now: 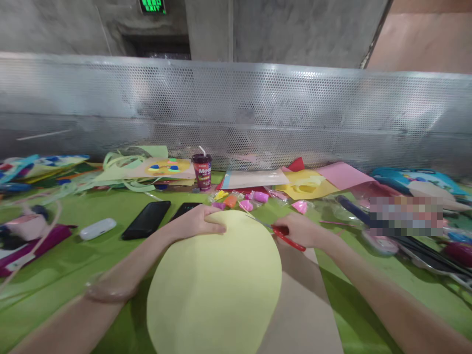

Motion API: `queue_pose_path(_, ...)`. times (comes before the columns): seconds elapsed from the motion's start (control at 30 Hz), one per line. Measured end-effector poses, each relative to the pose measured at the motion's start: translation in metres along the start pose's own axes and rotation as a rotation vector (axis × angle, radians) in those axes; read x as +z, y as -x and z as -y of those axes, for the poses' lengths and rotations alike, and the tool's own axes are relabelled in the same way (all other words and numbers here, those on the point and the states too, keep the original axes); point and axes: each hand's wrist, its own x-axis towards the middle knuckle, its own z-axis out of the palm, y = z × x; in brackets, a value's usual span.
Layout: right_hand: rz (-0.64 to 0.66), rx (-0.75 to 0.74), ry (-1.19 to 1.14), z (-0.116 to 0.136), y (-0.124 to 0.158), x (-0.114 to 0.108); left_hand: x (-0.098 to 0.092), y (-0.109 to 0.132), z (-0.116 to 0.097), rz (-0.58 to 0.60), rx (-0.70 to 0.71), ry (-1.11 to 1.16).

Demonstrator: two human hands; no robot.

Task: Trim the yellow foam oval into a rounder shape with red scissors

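A large pale yellow sheet of paper point(217, 285) with a rounded outline fills the near middle of the view. My left hand point(202, 221) pinches its top edge, thumb on the front and fingers hidden behind. At the sheet's upper right edge, my right hand point(297, 230) is closed around red-handled scissors point(291, 241). Their blades point left and meet the paper's edge; how far apart they are I cannot make out. Beneath the yellow paper, a pale pinkish sheet point(304, 305) lies on the green table cover point(121, 275).
Left of the paper lie a black phone point(146, 220), a second dark phone point(186, 210) and a white case point(98, 229). A lidded drink cup point(202, 172) stands behind, near small clay packets point(258, 196) and coloured sheets point(344, 174). A perforated metal panel point(236, 108) borders the far side.
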Motion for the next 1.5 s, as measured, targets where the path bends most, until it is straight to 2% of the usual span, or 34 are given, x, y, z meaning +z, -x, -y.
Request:
queue_pose_path(0.37,0.022,-0.011,0.006,-0.008,-0.001,0.005,0.0,-0.001,0.002,0.048,-0.02,0.015)
queue_pose_path(0.53,0.0,-0.062,0.02,-0.001,-0.002,0.003,0.0,-0.002,0.002,0.06,-0.012,0.007)
queue_pose_path(0.67,0.006,-0.038,0.014,0.001,-0.003,0.003,0.001,-0.002,0.002,0.056,0.001,-0.015)
queue_pose_path(0.9,0.063,-0.007,-0.044,-0.003,-0.002,0.004,0.003,-0.002,0.006,0.09,-0.042,0.086)
queue_pose_path(1.2,0.045,-0.074,-0.055,0.007,-0.005,-0.001,0.004,-0.003,0.008,0.118,-0.016,0.056)
queue_pose_path(1.5,0.065,-0.033,-0.058,0.004,-0.004,0.001,0.004,-0.003,0.008,0.126,-0.05,0.069)
